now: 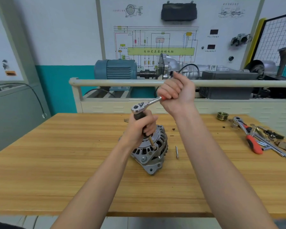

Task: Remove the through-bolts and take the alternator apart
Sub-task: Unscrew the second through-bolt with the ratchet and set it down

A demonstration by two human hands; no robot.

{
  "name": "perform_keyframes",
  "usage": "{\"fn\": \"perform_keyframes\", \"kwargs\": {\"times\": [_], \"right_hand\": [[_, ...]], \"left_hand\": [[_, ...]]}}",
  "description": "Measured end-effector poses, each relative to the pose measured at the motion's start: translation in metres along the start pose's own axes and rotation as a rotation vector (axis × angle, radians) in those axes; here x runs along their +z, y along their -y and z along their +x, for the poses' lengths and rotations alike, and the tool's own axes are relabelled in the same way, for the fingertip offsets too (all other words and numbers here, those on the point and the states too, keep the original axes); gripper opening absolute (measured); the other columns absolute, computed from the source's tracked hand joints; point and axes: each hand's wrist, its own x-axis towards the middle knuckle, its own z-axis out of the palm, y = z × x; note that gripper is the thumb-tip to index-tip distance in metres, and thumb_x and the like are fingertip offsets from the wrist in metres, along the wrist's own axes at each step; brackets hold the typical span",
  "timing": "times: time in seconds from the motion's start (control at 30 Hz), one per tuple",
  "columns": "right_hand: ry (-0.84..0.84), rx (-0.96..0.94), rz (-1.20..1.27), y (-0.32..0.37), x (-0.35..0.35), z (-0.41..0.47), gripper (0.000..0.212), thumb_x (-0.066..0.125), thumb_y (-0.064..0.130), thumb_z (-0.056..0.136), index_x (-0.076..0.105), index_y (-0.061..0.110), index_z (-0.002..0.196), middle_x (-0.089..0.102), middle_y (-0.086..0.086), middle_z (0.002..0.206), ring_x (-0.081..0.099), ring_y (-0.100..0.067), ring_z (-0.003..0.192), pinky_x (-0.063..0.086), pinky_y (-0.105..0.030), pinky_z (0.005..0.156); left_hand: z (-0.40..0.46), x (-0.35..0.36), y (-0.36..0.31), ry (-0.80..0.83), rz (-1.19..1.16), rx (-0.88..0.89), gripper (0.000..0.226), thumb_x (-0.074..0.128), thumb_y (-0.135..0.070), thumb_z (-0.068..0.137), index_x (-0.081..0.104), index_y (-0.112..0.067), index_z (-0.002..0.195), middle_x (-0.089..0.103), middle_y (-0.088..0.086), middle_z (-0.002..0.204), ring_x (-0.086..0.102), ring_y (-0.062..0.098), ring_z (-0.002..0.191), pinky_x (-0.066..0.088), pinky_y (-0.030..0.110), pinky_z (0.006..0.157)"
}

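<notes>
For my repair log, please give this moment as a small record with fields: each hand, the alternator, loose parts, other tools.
left hand: grips the black driver handle standing on the alternator
right hand: grips the chrome ratchet with orange grip
grey metal alternator: on the wooden table
loose long bolt: beside the alternator
other tools: second ratchet, brass pulley
</notes>
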Motion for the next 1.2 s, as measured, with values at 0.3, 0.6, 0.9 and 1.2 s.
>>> {"fn": "perform_keyframes", "kwargs": {"times": [0.3, 0.6, 0.9, 1.2], "right_hand": [[-0.004, -0.023, 0.101, -0.004, -0.002, 0.005, 0.055, 0.043, 0.014, 0.091, 0.031, 0.019, 0.038, 0.024, 0.008, 0.033, 0.019, -0.006, 0.025, 0.014, -0.018, 0.03], [0.266, -0.634, -0.318, -0.044, -0.004, -0.06, 0.054, 0.035, 0.011, 0.093, 0.038, 0.017, 0.04, 0.031, 0.005, 0.036, 0.024, -0.01, 0.032, 0.025, -0.022, 0.042], [-0.042, 0.052, 0.009, 0.004, 0.002, 0.007, 0.059, 0.038, 0.015, 0.095, 0.03, 0.018, 0.037, 0.023, 0.008, 0.032, 0.02, -0.007, 0.025, 0.015, -0.018, 0.031], [-0.194, -0.086, -0.033, -0.033, 0.007, -0.009, 0.041, 0.045, 0.026, 0.099, 0.036, 0.017, 0.06, 0.024, 0.007, 0.044, 0.021, -0.007, 0.033, 0.025, -0.019, 0.034]], "left_hand": [[0.002, 0.014, 0.007, -0.305, 0.095, -0.01, 0.053, 0.05, 0.01, 0.084, 0.036, -0.02, 0.043, 0.029, -0.006, 0.038, 0.022, 0.009, 0.033, 0.023, 0.015, 0.04], [0.001, 0.018, 0.008, -0.473, 0.104, 0.0, 0.04, 0.051, 0.009, 0.081, 0.035, -0.015, 0.054, 0.029, -0.006, 0.04, 0.02, 0.01, 0.036, 0.021, 0.018, 0.039], [0.002, -0.001, -0.002, 0.035, 0.043, -0.028, 0.036, 0.057, -0.005, 0.075, 0.043, -0.015, 0.044, 0.032, -0.002, 0.037, 0.027, 0.013, 0.033, 0.024, 0.021, 0.041], [0.006, 0.016, 0.011, -0.301, 0.128, -0.017, 0.029, 0.052, -0.007, 0.07, 0.034, -0.013, 0.048, 0.028, -0.005, 0.037, 0.022, 0.009, 0.033, 0.021, 0.014, 0.04]]}}
